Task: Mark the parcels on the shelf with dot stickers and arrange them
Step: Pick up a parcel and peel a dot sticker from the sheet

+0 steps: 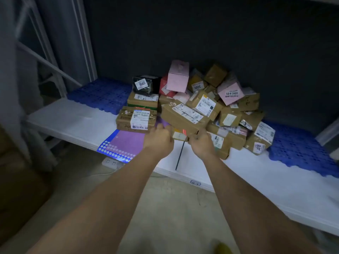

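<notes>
close together, the left hand and right hand are gripping the near edge of a long brown cardboard parcel with a white shipping label, fingers curled round it, probably lifting it off the heap for marking. it is tilting over a small taped carton. beside the left hand, a glossy purple sticker sheet with rows of pale dots is lying flat within reach on the smooth white shelf board. behind, the jumbled pile of boxy parcels is waiting, on a ridged blue plastic mat.
</notes>
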